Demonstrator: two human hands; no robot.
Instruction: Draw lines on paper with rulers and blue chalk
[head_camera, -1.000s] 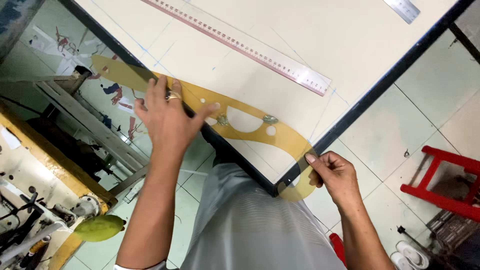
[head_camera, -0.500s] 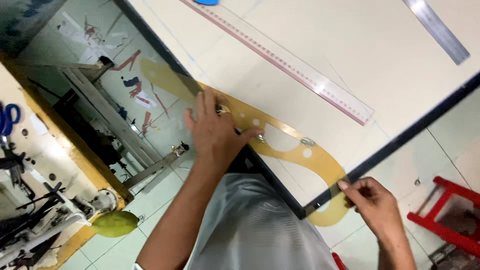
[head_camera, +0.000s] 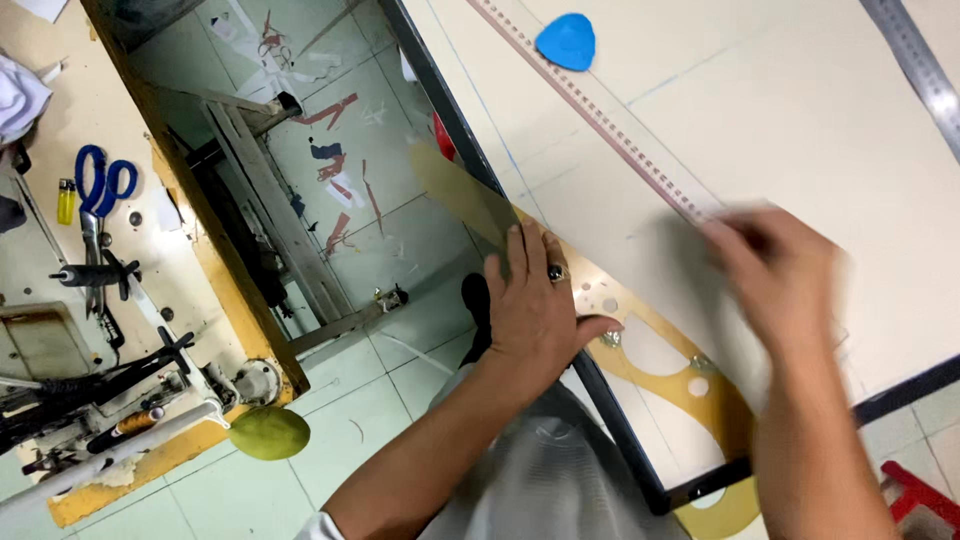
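Note:
A long yellow curved ruler (head_camera: 660, 365) with round cut-outs lies along the near edge of a cream work table (head_camera: 800, 120), one end hanging past the dark rim. My left hand (head_camera: 535, 305), a ring on one finger, presses flat on the ruler's middle. My right hand (head_camera: 775, 285) is blurred, lifted over the table just beyond the curved ruler, near a long clear straight ruler (head_camera: 600, 120). Its fingers look loosely spread and I see nothing in them.
A blue piece of tailor's chalk (head_camera: 567, 42) lies at the far end of the table. A metal ruler (head_camera: 920, 70) runs along the right. A sewing machine table (head_camera: 120, 300) with blue scissors (head_camera: 103, 185) stands at left. A red stool (head_camera: 925, 495) is at bottom right.
My right hand has let go of the curved ruler's near end and swung up over the table. My left hand stays pressed on the ruler. The view has shifted towards the table.

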